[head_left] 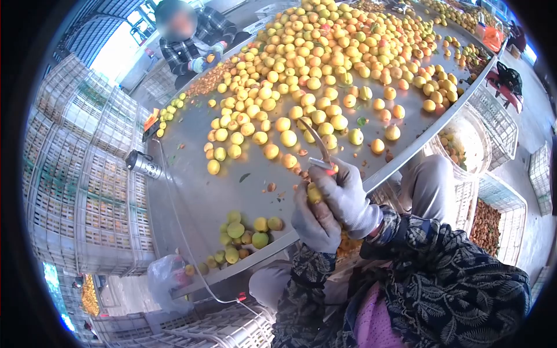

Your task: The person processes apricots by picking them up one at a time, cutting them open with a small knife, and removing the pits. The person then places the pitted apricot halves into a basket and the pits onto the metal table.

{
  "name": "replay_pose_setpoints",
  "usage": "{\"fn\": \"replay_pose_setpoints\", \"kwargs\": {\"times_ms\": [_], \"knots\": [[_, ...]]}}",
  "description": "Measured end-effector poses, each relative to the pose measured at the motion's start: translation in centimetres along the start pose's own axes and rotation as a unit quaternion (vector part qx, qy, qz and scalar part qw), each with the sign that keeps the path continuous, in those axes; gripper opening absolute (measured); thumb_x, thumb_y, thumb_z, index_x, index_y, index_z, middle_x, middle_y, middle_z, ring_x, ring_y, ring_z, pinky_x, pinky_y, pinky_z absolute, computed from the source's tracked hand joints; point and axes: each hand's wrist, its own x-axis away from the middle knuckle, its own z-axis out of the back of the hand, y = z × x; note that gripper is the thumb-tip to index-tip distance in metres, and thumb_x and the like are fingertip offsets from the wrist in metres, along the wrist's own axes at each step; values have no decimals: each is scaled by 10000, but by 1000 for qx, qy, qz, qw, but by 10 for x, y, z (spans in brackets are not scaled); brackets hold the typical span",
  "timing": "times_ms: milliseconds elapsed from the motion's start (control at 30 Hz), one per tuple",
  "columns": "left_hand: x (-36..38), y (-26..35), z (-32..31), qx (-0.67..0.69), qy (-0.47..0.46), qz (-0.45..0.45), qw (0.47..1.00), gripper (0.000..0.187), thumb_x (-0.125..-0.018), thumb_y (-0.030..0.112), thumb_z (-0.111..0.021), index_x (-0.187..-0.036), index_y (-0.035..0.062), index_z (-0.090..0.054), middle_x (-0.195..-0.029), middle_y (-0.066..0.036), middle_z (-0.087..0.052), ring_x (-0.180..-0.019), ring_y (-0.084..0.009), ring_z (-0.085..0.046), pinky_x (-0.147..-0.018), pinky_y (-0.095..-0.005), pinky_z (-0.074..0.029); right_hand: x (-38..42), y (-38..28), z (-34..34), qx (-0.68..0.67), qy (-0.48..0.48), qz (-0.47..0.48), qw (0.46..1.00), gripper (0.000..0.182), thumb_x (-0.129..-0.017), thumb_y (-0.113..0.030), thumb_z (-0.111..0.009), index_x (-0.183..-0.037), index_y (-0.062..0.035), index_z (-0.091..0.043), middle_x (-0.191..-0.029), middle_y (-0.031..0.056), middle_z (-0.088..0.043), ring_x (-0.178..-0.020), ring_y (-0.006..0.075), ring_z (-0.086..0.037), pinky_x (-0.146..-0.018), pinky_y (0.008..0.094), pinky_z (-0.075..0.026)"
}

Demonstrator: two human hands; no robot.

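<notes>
Both my hands wear pale grey gloves and meet at the near edge of the metal table. My left hand (pixel 318 223) is closed around a yellow apricot (pixel 315 192), which shows only in part between the two hands. My right hand (pixel 349 200) presses against it, its fingers wrapped round a small knife (pixel 317 138). The knife's thin curved blade points up and away over the table, with a shiny piece and a bit of red near its base. The handle is hidden in the glove. Small brown scraps (pixel 271 187) lie just beyond my hands.
A large heap of apricots (pixel 325 46) covers the far part of the table (pixel 203 200). Greener fruit (pixel 236 229) lies at the near left, by a plastic bag (pixel 168 278). A bottle (pixel 144 164) stands at the left edge. Stacked crates (pixel 87 191) line the left; a co-worker (pixel 191 43) sits opposite.
</notes>
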Motion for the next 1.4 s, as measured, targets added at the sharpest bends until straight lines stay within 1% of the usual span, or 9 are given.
{"fn": "replay_pose_setpoints", "kwargs": {"times_ms": [633, 700, 800, 867, 933, 967, 1067, 1267, 1400], "knots": [[0, -31, -6, 85, 35, 200, 975, 347, -1003, 319, -364, -913, 54, -569, -685, -44, -539, -579, -109, -517, -508, -256, -409, -25, 19, 1, 330, -84, 225, 913, 134, -737, -80, -617, -687, -12, -513, -614, 109, -483, -576, 244, -511, -544, 346, -410], [-9, -33, 4, 463, -25, 475, 748, 327, -996, 344, -373, -843, 119, -555, -569, 8, -466, -418, -79, -404, -385, -227, -298, -31, 22, 5, 369, -139, 293, 871, 120, -748, -68, -614, -696, -13, -521, -623, 117, -498, -561, 254, -516, -534, 345, -410], [-19, -14, 13, 361, -70, 407, 836, 339, -989, 387, -371, -809, 144, -523, -517, 30, -421, -347, -86, -325, -342, -228, -225, -51, 27, 12, 314, -183, 235, 902, 112, -786, -99, -609, -728, -14, -568, -635, 88, -551, -554, 186, -532, -544, 319, -431], [-12, -39, 8, 468, -64, 497, 728, 353, -993, 391, -352, -875, 119, -543, -520, 2, -448, -346, -112, -327, -350, -236, -238, -66, 50, 22, 36, -139, -5, 990, 145, -849, -133, -603, -814, 1, -646, -691, -6, -618, -569, 75, -530, -526, 251, -432], [-10, -43, 7, 574, -141, 458, 664, 373, -1001, 384, -350, -925, 87, -562, -575, -49, -525, -357, -135, -387, -342, -262, -288, -68, 44, 29, 114, -144, 155, 971, 160, -847, -152, -612, -799, -2, -642, -674, 9, -615, -569, 91, -566, -545, 244, -469], [-3, -41, -1, 330, -134, 242, 903, 451, -1010, 402, -326, -942, 37, -583, -700, -96, -603, -461, -165, -510, -417, -279, -401, -63, 42, 36, 21, -89, -35, 995, 173, -844, -169, -623, -788, -6, -645, -670, 15, -613, -599, 100, -601, -558, 246, -498], [-3, -22, 16, 383, -184, 254, 869, 404, -1009, 363, -371, -975, 26, -591, -807, -83, -631, -676, -164, -583, -620, -296, -468, -49, 29, 54, 242, -151, 248, 926, 167, -848, -157, -617, -774, -10, -642, -674, 23, -620, -599, 101, -599, -558, 247, -494], [5, -8, 5, 275, -253, 272, 887, 221, -942, 198, -593, -1046, 3, -591, -884, -28, -621, -839, -85, -553, -757, -247, -468, -15, 26, 68, -47, -93, -106, 989, 190, -895, -152, -634, -994, 10, -650, -806, 2, -639, -724, 56, -573, -634, 228, -485], [20, -16, -12, 369, -138, 362, 845, 207, -889, 62, -641, -1081, 16, -579, -969, -27, -595, -860, -72, -552, -770, -221, -474, -12, 37, 59, 53, -80, -20, 995, 233, -905, -148, -632, -1070, 16, -632, -828, 4, -647, -768, 62, -574, -687, 241, -494]]}}
